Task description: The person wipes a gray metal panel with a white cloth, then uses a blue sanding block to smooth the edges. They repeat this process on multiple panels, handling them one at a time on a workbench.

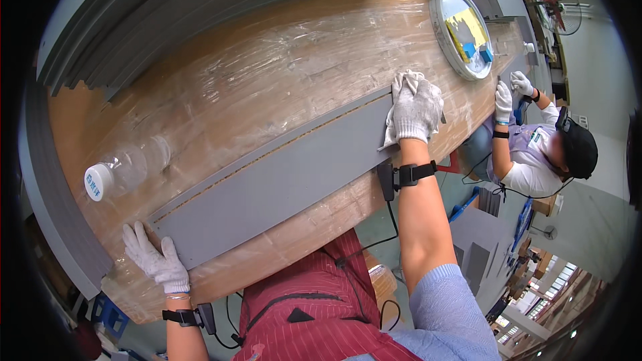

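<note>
A long grey panel (281, 174) lies slantwise across the film-covered table in front of me, with a thin brownish groove along its far side. At its left end, my left hand (157, 261) in a white knit glove rests with fingers spread, the thumb touching the panel's corner. My right hand (418, 108), gloved too, presses a white cloth (390, 135) onto the panel's right end, fingers bent over it. Part of the cloth is hidden beneath the hand.
A clear bottle (134, 166) with a white cap lies left of the panel. Grey panels (200, 10) are stacked at the far left, more (57, 194) along the left edge. A round lid (438, 23) holds yellow and blue pieces. Another gloved person (528, 140) works at right.
</note>
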Motion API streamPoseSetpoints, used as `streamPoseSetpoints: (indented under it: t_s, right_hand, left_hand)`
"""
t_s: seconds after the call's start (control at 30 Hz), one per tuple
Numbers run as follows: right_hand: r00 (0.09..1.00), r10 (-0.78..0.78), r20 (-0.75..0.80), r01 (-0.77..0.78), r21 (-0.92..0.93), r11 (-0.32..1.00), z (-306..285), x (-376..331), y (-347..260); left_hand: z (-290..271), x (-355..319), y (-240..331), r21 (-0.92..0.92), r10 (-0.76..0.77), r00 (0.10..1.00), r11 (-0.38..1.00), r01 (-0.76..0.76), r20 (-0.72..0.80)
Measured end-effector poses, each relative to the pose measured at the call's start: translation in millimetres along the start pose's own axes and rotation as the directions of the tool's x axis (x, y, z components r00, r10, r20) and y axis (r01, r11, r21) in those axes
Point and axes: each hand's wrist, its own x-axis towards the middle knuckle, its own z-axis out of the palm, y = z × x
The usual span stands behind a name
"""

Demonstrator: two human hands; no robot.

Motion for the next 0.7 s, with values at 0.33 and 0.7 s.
streamPoseSetpoints:
  t_s: [0.33, 0.7]
  right_hand:
    - [0.483, -0.838, 0.253, 0.434, 0.763, 0.480, -99.4, -160.0, -216.0]
    - [0.835, -0.507, 0.215, 0.402, 0.390, 0.828, -84.0, -129.1, -214.4]
  left_hand:
    - [-4.5, 2.2, -0.9, -0.093, 0.064, 0.998, 0.994, -0.062, 0.019]
    - [-20.3, -68.2, 9.0, -0.090, 0.020, 0.991, 0.996, -0.008, 0.131]
